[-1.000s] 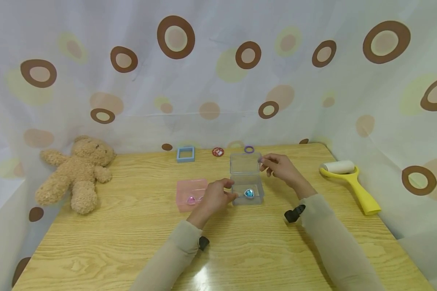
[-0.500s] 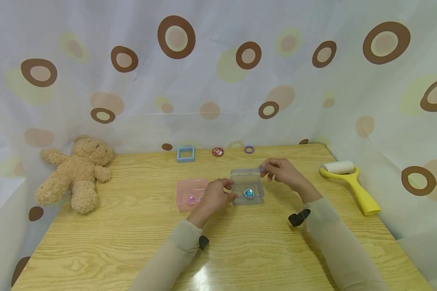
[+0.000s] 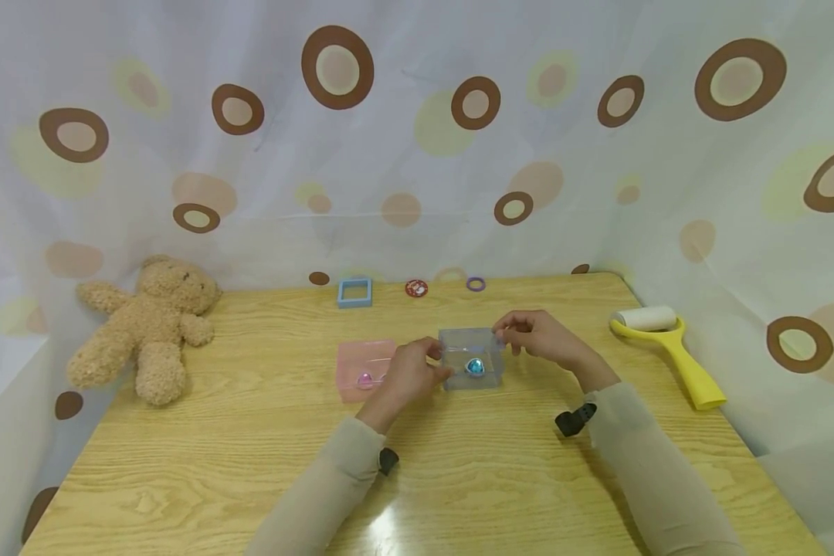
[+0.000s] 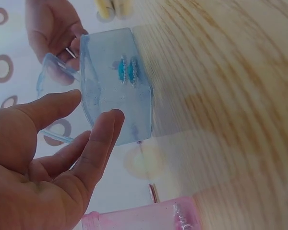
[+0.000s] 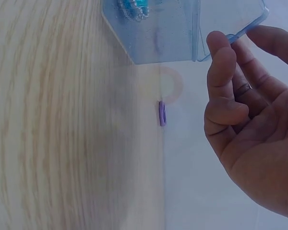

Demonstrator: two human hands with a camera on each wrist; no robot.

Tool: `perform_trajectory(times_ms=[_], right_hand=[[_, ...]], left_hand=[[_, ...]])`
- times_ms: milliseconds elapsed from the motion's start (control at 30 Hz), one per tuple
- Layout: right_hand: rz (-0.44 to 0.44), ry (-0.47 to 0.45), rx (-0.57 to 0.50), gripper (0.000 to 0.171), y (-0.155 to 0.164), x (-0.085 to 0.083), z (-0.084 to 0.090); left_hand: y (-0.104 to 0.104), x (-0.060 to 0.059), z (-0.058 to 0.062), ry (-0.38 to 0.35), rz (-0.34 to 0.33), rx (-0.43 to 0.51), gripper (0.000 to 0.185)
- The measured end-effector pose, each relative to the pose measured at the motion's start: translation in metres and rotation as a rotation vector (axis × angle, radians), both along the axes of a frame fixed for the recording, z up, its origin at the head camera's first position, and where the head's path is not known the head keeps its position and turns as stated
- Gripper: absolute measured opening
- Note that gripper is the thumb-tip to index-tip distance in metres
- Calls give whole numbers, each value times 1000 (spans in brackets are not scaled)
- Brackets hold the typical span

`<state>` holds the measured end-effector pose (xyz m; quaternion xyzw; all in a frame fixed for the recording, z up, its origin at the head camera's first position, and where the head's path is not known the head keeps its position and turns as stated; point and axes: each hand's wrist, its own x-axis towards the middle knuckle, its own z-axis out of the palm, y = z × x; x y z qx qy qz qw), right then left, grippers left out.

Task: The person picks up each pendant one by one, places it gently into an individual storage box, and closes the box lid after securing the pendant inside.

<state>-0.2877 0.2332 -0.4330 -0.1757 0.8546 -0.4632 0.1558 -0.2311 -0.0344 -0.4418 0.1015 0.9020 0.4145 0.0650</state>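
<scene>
On the table, a small clear hinged box (image 3: 471, 378) holds a heart-shaped blue gem (image 3: 476, 367), perhaps a ring or earring. Its lid (image 5: 228, 21) is raised at the back and leans partly forward. My right hand (image 3: 545, 338) pinches the lid's right edge between thumb and fingers. At the box's left side is my left hand (image 3: 410, 374), its thumb and fingers fairly straight and close against the box; exact contact is hard to tell. Beside it, partly behind that hand, sits a pink box (image 3: 361, 359) with a pink gem (image 3: 364, 380) in it.
A teddy bear (image 3: 153, 324) leans at the back left. Along the far edge lie a blue square frame (image 3: 345, 302), a red round badge (image 3: 416, 288) and a purple ring (image 3: 468, 286). On the right rests a yellow-handled lint roller (image 3: 688, 367).
The clear box's lid has swung forward and down from upright, my right hand moving slightly toward me with it. My left hand has stayed at the box's left side.
</scene>
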Motion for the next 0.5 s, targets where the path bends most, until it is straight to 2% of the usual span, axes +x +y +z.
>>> perform_trajectory(times_ms=[133,233,367,500], right_hand=[[4,-3,23,28,0,2,0],[17,16,39,27,0,3,-2],[52,56,51,27,0,2,-6],[88,94,83,26,1,2,-9]], left_hand=[[0,0,1,-23,28,8,58],[-1,0,1,-8,22,16,64],[-2,1,1,38,-8,36,56],[-3,1,2,42,-23,37,49]])
